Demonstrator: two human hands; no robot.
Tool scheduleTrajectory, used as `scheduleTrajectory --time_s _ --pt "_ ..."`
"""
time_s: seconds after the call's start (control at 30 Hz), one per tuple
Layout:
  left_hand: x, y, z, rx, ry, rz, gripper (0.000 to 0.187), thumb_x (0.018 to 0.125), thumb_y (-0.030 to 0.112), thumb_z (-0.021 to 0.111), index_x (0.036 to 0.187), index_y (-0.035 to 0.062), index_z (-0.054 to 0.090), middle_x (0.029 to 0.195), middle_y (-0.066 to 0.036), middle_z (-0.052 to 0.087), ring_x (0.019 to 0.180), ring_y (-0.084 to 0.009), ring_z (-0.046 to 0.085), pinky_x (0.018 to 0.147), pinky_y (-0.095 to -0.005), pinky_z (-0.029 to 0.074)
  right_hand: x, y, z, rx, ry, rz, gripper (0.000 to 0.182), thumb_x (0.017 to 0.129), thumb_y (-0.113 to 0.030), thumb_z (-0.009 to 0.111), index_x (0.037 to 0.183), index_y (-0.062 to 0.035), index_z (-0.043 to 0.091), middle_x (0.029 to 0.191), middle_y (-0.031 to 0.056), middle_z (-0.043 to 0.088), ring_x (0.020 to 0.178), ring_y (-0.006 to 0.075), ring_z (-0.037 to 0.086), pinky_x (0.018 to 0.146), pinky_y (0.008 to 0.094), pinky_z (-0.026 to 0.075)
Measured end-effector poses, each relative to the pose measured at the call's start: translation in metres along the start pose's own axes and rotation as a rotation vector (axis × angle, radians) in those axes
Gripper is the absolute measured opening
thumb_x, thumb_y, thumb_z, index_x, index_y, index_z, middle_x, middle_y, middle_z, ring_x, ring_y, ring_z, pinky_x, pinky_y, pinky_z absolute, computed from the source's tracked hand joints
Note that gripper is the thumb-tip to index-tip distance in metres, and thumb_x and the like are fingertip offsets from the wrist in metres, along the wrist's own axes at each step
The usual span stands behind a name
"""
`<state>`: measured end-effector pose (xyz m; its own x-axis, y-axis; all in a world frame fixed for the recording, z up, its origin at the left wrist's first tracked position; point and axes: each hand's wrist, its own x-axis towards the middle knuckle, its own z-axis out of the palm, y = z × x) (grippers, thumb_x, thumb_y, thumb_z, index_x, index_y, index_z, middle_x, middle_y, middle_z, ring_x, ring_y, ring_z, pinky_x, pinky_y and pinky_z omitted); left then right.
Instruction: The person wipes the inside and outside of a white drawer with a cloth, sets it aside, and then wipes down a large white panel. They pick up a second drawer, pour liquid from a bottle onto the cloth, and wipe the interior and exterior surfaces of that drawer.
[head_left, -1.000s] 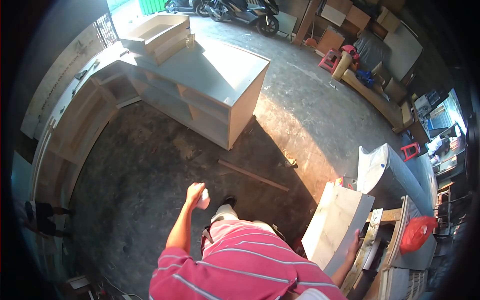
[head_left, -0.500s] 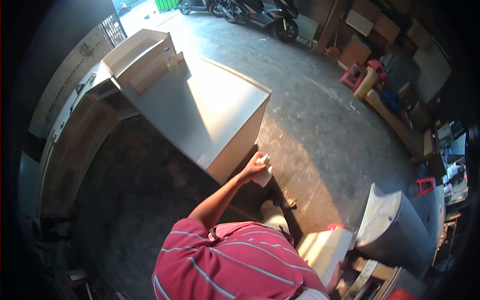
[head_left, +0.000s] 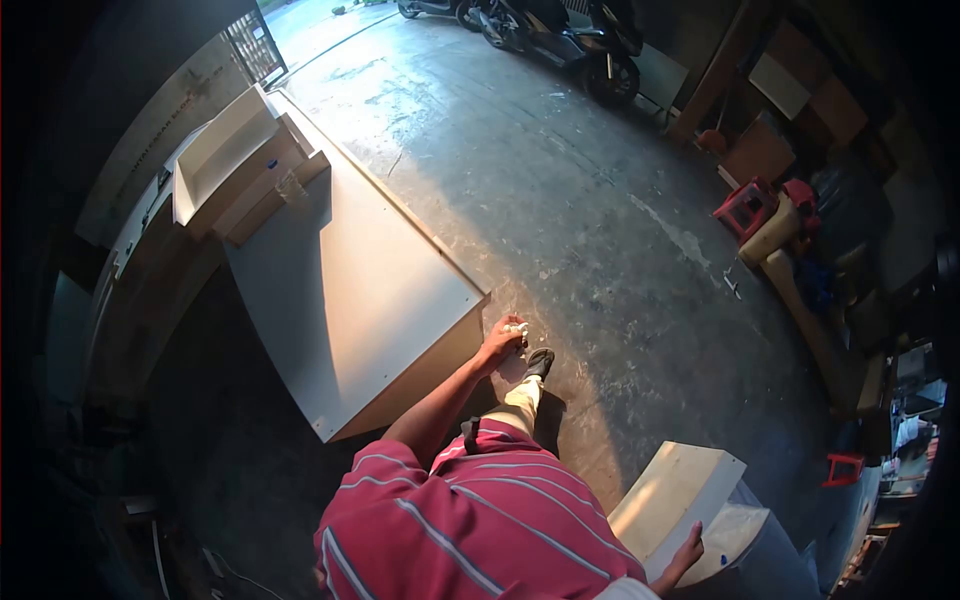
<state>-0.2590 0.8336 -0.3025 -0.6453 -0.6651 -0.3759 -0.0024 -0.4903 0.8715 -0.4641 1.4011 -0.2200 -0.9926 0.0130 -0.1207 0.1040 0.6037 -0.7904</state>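
Observation:
My left hand [head_left: 500,345] is closed around a crumpled white cloth [head_left: 517,328], held out in front of me beside the corner of a large pale cabinet [head_left: 375,300]. My fingers hide much of the cloth; it could be paper. Low on the right, my right hand [head_left: 688,552] grips the side of a pale wooden box [head_left: 680,490], its thumb showing against the face. The box is tilted at my right side, in front of a plastic-covered piece [head_left: 745,530].
An open drawer-like tray [head_left: 228,150] rests at the cabinet's far end. Parked motorcycles [head_left: 560,40] stand by the doorway. Red stools [head_left: 748,208] and leaning boards [head_left: 780,85] line the right side. The concrete floor [head_left: 560,230] runs between.
I have stepped forward along the cabinet, which now sits lower and closer in view. The wooden box has swung higher in my right hand. The white cloth is still in my left.

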Motion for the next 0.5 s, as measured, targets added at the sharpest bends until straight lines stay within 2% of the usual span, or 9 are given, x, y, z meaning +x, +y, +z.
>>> scheduleTrajectory --time_s 0.1,0.17,0.2,0.23,0.3,0.33,0.37,0.43,0.5 --pt "0.098 0.003 0.017 -0.126 -0.037 0.106 0.033 0.081 0.02 0.057 0.109 0.0027 0.051 0.074 -0.001 0.055 0.065 -0.0116 0.053 0.06 -0.0255 0.044 0.081 -0.058 0.03 0.031 0.04 -0.083 0.053 0.092 -0.035 0.052 0.116 0.0118 0.053 0.114 0.0222 0.059 0.098 0.025 0.056 0.088 0.0332 0.043" --pt "0.154 0.014 0.033 -0.207 -0.005 0.078 0.032 0.082 0.022 0.059 0.107 0.003 0.052 0.076 -0.001 0.055 0.068 -0.0112 0.054 0.061 -0.0255 0.044 0.127 -0.115 0.05 0.136 -0.004 -0.01 0.055 0.092 -0.037 0.051 0.114 0.0134 0.053 0.111 0.0219 0.059 0.098 0.0253 0.056 0.088 0.0336 0.042" --pt "0.173 0.041 0.048 -0.141 -0.011 0.051 0.031 0.082 0.024 0.061 0.104 0.0033 0.054 0.078 -0.001 0.055 0.071 -0.0105 0.054 0.063 -0.0248 0.044 0.143 -0.158 0.059 0.119 -0.034 0.004 0.056 0.091 -0.04 0.051 0.106 0.0137 0.056 0.103 0.0197 0.061 0.093 0.0243 0.056 0.084 0.0335 0.044" --pt "0.203 0.057 0.06 -0.143 -0.013 0.065 0.031 0.082 0.024 0.061 0.104 0.0033 0.054 0.078 -0.001 0.055 0.071 -0.0105 0.054 0.063 -0.0248 0.044 0.162 -0.187 0.073 0.128 -0.034 -0.006 0.056 0.091 -0.04 0.051 0.106 0.0137 0.056 0.103 0.0197 0.061 0.093 0.0243 0.056 0.084 0.0335 0.044" --pt "0.25 0.085 0.082 0.02 -0.029 0.06 0.03 0.081 0.025 0.063 0.101 0.0033 0.055 0.079 -0.001 0.055 0.071 -0.0098 0.053 0.063 -0.0249 0.044 0.201 -0.233 0.095 0.099 0.147 -0.312 0.054 0.092 -0.04 0.051 0.101 0.0124 0.057 0.095 0.0181 0.062 0.085 0.0235 0.057 0.078 0.0337 0.046" --pt "0.272 0.1 0.092 0.042 -0.036 0.119 0.032 0.082 0.027 0.064 0.1 0.0033 0.055 0.078 -0.001 0.055 0.068 -0.0091 0.052 0.06 -0.0252 0.044 0.246 -0.222 0.085 0.086 -0.026 -0.166 0.053 0.091 -0.04 0.051 0.103 0.0116 0.057 0.094 0.017 0.062 0.083 0.023 0.057 0.076 0.0338 0.046" --pt "0.29 0.118 0.099 0.037 -0.005 0.13 0.032 0.082 0.027 0.064 0.1 0.0033 0.055 0.078 -0.001 0.055 0.068 -0.0091 0.052 0.06 -0.0252 0.044 0.283 -0.221 0.088 0.155 -0.109 -0.12 0.058 0.091 -0.043 0.051 0.116 0.0105 0.054 0.108 0.0148 0.06 0.098 0.0201 0.054 0.09 0.0324 0.041" --pt "0.318 0.149 0.111 0.082 0.008 0.178 0.029 0.083 0.027 0.063 0.098 0.0031 0.057 0.074 -0.001 0.054 0.065 -0.009 0.051 0.059 -0.0253 0.044 0.322 -0.259 0.126 0.129 0.076 -0.284 0.056 0.091 -0.042 0.051 0.107 0.0108 0.057 0.1 0.0166 0.061 0.087 0.0217 0.058 0.077 0.0338 0.046" --pt "0.345 0.168 0.106 0.16 0.092 0.232 0.028 0.084 0.028 0.063 0.095 0.003 0.057 0.072 0.0 0.054 0.064 -0.0088 0.051 0.058 -0.0251 0.044 0.377 -0.296 0.154 0.107 -0.103 -0.258 0.057 0.091 -0.044 0.051 0.107 0.0111 0.057 0.102 0.0173 0.061 0.088 0.0217 0.058 0.077 0.0337 0.046"
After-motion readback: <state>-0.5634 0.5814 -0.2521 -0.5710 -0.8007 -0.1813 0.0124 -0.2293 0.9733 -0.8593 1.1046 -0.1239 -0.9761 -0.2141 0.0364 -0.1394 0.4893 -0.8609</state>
